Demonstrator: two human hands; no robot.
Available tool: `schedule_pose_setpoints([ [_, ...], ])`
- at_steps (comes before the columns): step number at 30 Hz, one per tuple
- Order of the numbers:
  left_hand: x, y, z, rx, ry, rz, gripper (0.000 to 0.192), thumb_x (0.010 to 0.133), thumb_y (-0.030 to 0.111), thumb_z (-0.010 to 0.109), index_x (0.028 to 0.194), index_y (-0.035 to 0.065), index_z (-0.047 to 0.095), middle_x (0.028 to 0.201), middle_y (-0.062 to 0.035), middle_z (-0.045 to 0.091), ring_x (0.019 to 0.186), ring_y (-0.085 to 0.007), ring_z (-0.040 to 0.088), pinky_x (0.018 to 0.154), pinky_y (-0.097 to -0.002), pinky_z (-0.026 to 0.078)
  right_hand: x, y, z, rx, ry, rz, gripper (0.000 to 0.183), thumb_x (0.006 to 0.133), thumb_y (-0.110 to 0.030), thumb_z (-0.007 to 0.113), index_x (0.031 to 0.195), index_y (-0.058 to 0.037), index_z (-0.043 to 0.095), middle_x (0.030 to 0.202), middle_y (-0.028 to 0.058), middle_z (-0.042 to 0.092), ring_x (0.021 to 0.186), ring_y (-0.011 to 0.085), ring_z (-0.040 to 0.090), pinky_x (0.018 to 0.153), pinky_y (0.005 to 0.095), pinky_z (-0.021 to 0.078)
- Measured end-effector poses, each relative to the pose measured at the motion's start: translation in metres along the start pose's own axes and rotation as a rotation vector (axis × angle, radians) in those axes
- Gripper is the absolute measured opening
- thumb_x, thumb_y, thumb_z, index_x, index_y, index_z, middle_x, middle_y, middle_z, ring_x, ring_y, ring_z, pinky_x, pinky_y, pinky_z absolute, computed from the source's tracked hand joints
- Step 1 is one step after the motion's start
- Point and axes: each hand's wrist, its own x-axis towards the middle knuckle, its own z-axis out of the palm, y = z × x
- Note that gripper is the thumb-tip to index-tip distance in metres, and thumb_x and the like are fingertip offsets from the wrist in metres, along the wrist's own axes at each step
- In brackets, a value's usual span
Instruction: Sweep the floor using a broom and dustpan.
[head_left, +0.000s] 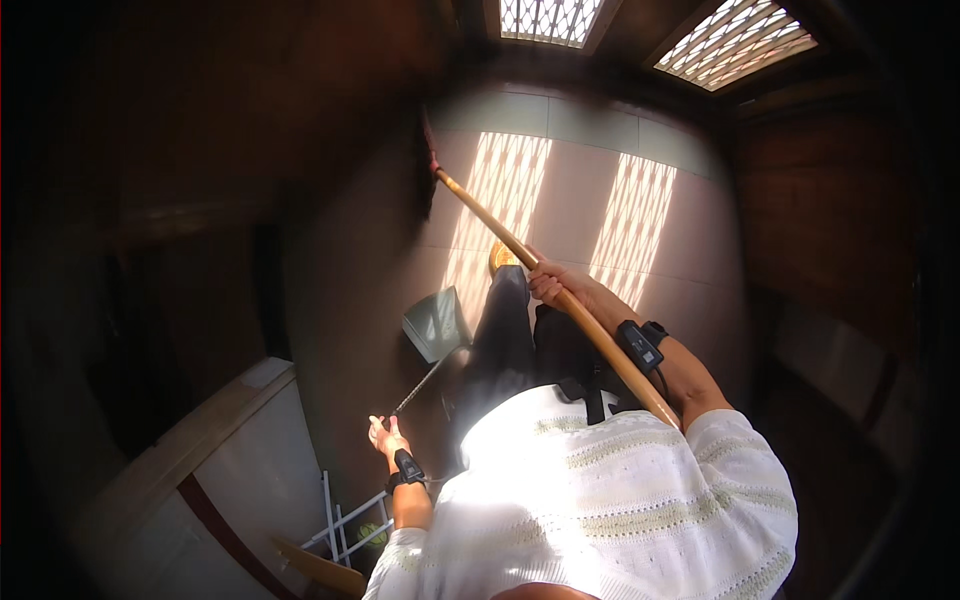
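Observation:
My right hand (553, 283) is wrapped around the wooden handle of a broom (487, 217), whose dark head with a red collar rests at the dim left side of the floor. The handle's upper part runs down past my right forearm to my side. In my left hand (388, 433) is the thin, patterned handle of a long-handled dustpan (435, 326). The grey-green pan stands on the floor left of my legs, apart from the broom head. A black device is strapped to each wrist.
At the lower left stands a low white partition (255, 442) with a ledge. Beside it are a white tubular rack (337, 525) and a yellowish board (319, 568). Two latticed windows (551, 19) throw striped light on the tiled floor (570, 202). The left side is very dark.

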Motion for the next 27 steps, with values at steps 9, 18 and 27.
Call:
schedule_pose_setpoints([
  [9,-0.008,0.101,0.117,0.191,-0.256,0.154,0.034,0.084,0.025,0.057,0.103,0.0008,0.042,0.109,-0.0098,0.046,0.101,-0.0178,0.045,0.084,-0.0319,0.047,-0.013,-0.043,-0.019,0.297,-0.108,-0.022,0.019,0.086,-0.007,0.046,0.099,-0.0213,0.049,0.060,-0.0038,0.034,0.047,0.0015,0.034,0.036,0.0113,0.0323],
  [18,-0.059,0.133,0.170,0.183,-0.433,0.415,0.032,0.082,0.023,0.060,0.101,0.0009,0.045,0.098,-0.0059,0.045,0.091,-0.0137,0.047,0.078,-0.0272,0.048,-0.146,-0.010,-0.085,0.461,-0.354,-0.107,0.027,0.089,-0.016,0.043,0.063,-0.0099,0.037,0.055,-0.0046,0.034,0.044,0.0015,0.034,0.035,0.0133,0.0321],
  [27,-0.136,0.147,0.169,0.174,-0.588,0.510,0.026,0.082,0.019,0.061,0.097,0.0018,0.047,0.094,-0.0051,0.046,0.083,-0.0123,0.050,0.070,-0.0240,0.051,-0.313,0.137,-0.116,0.091,-0.069,-0.566,0.054,0.084,-0.003,0.040,0.129,-0.0294,0.027,0.057,-0.0039,0.030,0.043,0.0022,0.031,0.034,0.0133,0.0295],
])
